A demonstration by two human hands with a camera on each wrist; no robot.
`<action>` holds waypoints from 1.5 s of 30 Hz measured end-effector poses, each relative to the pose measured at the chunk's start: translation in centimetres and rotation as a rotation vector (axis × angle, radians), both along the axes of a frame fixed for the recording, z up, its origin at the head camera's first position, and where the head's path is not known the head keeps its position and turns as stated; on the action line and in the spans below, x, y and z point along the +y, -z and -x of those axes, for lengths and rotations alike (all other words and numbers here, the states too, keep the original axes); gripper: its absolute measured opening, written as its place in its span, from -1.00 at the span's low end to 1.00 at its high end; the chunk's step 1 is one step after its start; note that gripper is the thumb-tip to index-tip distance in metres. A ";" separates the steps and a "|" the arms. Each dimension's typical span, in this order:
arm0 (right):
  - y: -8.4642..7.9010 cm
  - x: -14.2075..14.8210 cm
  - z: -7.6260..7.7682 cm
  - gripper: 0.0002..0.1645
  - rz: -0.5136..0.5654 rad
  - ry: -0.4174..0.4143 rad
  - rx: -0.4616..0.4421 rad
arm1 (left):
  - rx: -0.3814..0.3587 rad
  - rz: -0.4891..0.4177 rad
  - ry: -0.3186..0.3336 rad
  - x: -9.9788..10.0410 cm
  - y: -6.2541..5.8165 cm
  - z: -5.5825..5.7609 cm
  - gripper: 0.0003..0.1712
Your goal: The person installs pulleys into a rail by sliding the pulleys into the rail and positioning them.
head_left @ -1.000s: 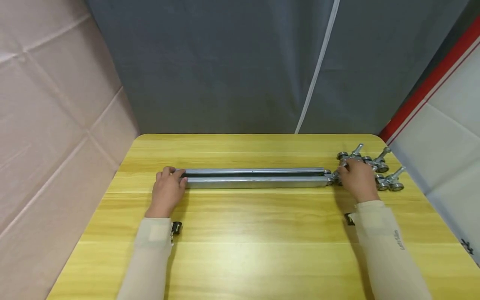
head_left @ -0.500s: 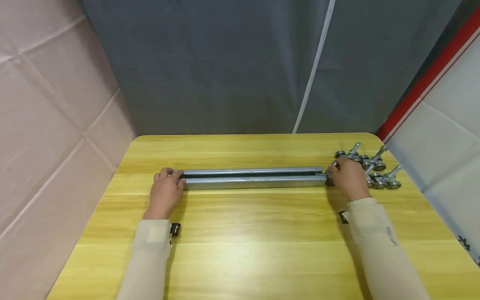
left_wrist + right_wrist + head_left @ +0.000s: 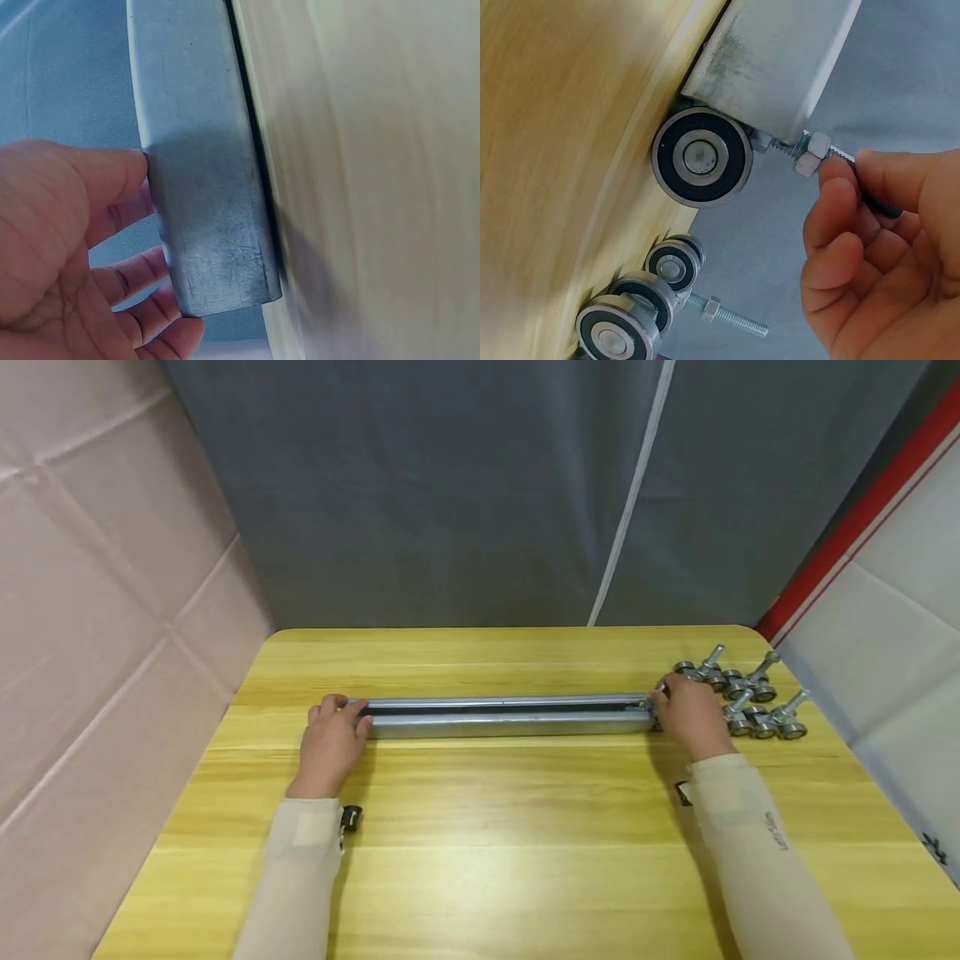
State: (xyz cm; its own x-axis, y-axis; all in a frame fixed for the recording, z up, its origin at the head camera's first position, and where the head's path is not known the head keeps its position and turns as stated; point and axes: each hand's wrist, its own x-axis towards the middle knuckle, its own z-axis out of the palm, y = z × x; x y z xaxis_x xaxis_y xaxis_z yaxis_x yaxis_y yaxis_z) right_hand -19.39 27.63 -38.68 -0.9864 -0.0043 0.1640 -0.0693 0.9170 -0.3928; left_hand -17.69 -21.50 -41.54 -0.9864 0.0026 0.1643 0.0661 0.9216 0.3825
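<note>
A long silver metal rail [image 3: 510, 727], slotted along its top, lies across the table. My left hand [image 3: 330, 747] holds its left end; in the left wrist view the thumb touches the rail's upper edge and fingers reach round the end. At the other end, my right hand [image 3: 693, 718] pinches the threaded bolt [image 3: 832, 154] of a roller trolley between thumb and fingers. One black-sealed wheel [image 3: 703, 157] of this trolley sits just outside the rail's mouth, and its front part is inside the slot. In the head view the hand hides most of the trolley.
More roller trolleys [image 3: 780, 722] with upright bolts stand close together at the right, just beyond my right hand. The wooden table [image 3: 495, 843] ends at a grey curtain [image 3: 450, 510] behind. Pale panels flank it left and right.
My right hand has moved left with the roller trolley, whose front part has slid into the rail's right end. The left hand stays at the left end.
</note>
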 end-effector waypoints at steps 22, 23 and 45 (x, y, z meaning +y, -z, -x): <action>0.4 -2.8 0.2 -0.83 0.010 -0.069 0.020 | 0.004 -0.006 0.004 0.0 0.1 0.1 -0.55; 0.4 -3.0 0.2 -0.83 0.011 -0.072 0.022 | 0.004 -0.007 0.005 0.0 0.1 0.2 -0.54; 0.8 -8.2 0.8 -0.85 0.047 -0.132 0.013 | -0.007 -0.007 0.011 -0.1 -0.1 0.1 -0.53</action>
